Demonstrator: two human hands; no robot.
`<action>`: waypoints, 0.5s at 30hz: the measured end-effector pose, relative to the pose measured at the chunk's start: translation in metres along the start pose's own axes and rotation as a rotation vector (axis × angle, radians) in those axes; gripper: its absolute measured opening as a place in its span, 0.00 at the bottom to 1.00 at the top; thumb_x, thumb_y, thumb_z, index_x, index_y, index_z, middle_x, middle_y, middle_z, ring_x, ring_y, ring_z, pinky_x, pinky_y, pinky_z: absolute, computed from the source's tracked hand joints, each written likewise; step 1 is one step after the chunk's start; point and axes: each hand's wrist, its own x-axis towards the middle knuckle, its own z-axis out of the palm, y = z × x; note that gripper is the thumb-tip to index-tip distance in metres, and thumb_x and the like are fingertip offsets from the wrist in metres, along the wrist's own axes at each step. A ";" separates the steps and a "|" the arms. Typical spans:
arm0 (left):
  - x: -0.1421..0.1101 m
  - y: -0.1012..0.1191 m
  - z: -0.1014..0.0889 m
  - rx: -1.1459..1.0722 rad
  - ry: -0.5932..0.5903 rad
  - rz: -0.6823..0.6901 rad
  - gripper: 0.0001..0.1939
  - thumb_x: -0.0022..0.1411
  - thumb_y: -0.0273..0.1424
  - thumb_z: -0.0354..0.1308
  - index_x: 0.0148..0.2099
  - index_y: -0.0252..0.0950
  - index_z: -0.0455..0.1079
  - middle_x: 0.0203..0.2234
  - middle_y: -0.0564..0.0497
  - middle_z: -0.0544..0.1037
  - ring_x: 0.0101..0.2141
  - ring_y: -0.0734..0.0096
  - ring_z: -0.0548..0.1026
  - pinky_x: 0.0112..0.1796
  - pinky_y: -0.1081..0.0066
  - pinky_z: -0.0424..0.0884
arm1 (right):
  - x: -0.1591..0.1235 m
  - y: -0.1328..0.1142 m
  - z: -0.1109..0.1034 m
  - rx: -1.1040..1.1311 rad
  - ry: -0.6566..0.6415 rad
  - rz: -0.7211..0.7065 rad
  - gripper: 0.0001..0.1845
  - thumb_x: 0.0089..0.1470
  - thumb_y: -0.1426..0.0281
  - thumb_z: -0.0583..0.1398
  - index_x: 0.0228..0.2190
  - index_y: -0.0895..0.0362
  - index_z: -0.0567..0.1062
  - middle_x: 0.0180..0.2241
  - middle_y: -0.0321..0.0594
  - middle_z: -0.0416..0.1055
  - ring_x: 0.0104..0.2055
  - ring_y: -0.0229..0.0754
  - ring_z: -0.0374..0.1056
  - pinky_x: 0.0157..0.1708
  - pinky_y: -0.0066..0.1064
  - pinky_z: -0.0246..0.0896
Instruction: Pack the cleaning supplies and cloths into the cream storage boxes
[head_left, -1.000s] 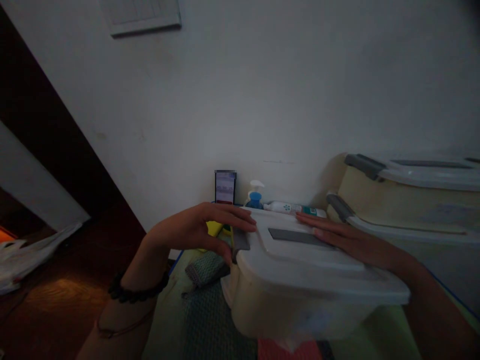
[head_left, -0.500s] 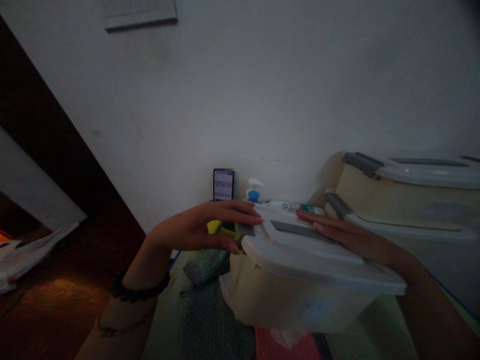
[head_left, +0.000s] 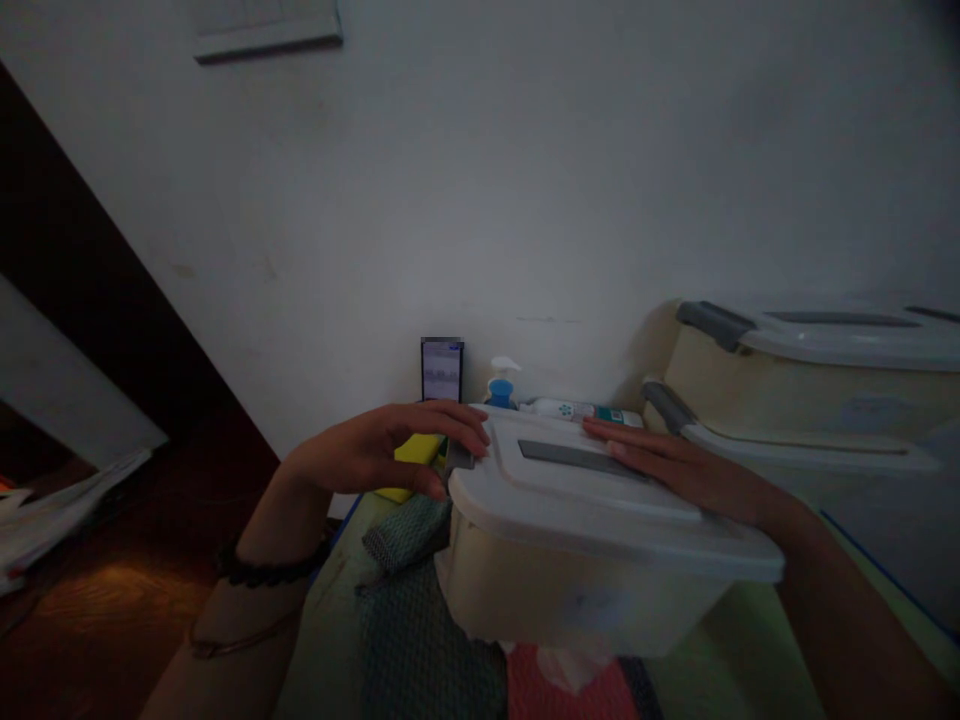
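Note:
A cream storage box (head_left: 547, 590) with a white lid (head_left: 600, 510) sits in front of me, over cloths on the green surface. My left hand (head_left: 397, 450) is at its left end, fingertips on the lid and thumb at the grey latch (head_left: 460, 457), gripping that corner. Across the right part of the lid, next to its grey strip (head_left: 570, 457), my right hand (head_left: 682, 470) lies flat with fingers stretched out; its thumb is hidden. Under the box a red cloth (head_left: 540, 690) and a crumpled pale piece (head_left: 574, 668) stick out.
Stacked cream boxes (head_left: 810, 385) with grey latches stand at right against the wall. Behind the lid are a phone (head_left: 442, 370), a pump bottle (head_left: 501, 390) and a white bottle lying down (head_left: 562, 409). Yellow items (head_left: 420, 450) and a dark green cloth (head_left: 427, 620) lie at left.
The storage box has shifted slightly left, together with both hands, which keep their places on the lid. The view has also moved a little.

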 end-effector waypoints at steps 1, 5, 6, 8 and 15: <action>0.000 0.000 0.000 0.014 0.006 -0.002 0.20 0.55 0.26 0.62 0.51 0.40 0.70 0.49 0.45 0.72 0.56 0.59 0.63 0.57 0.57 0.57 | 0.000 0.001 0.000 0.005 0.001 -0.001 0.31 0.56 0.48 0.49 0.57 0.44 0.61 0.62 0.27 0.53 0.64 0.46 0.46 0.64 0.42 0.35; 0.001 0.004 0.001 0.048 0.044 0.033 0.21 0.53 0.25 0.64 0.50 0.42 0.71 0.48 0.47 0.74 0.54 0.62 0.66 0.55 0.62 0.60 | 0.001 0.003 -0.001 0.011 -0.002 -0.013 0.30 0.56 0.48 0.49 0.57 0.43 0.61 0.62 0.27 0.53 0.64 0.47 0.47 0.64 0.43 0.35; 0.001 0.005 0.001 0.051 0.050 0.042 0.22 0.52 0.25 0.64 0.50 0.42 0.71 0.48 0.47 0.74 0.53 0.63 0.67 0.55 0.63 0.60 | 0.000 0.003 -0.001 0.011 -0.006 -0.018 0.30 0.56 0.49 0.49 0.57 0.44 0.61 0.62 0.27 0.53 0.64 0.47 0.47 0.64 0.43 0.34; 0.001 0.006 0.002 0.054 0.053 0.045 0.21 0.52 0.25 0.65 0.49 0.42 0.72 0.47 0.47 0.74 0.51 0.64 0.69 0.54 0.64 0.62 | -0.001 0.002 -0.001 0.016 -0.010 -0.011 0.30 0.56 0.49 0.48 0.58 0.44 0.61 0.62 0.28 0.52 0.64 0.46 0.46 0.64 0.44 0.33; 0.003 0.003 0.001 0.059 0.075 0.014 0.20 0.51 0.28 0.66 0.48 0.41 0.73 0.47 0.46 0.74 0.50 0.63 0.70 0.53 0.63 0.63 | -0.003 0.001 0.000 0.029 0.015 -0.017 0.29 0.56 0.50 0.49 0.57 0.45 0.62 0.62 0.29 0.54 0.64 0.46 0.48 0.63 0.44 0.35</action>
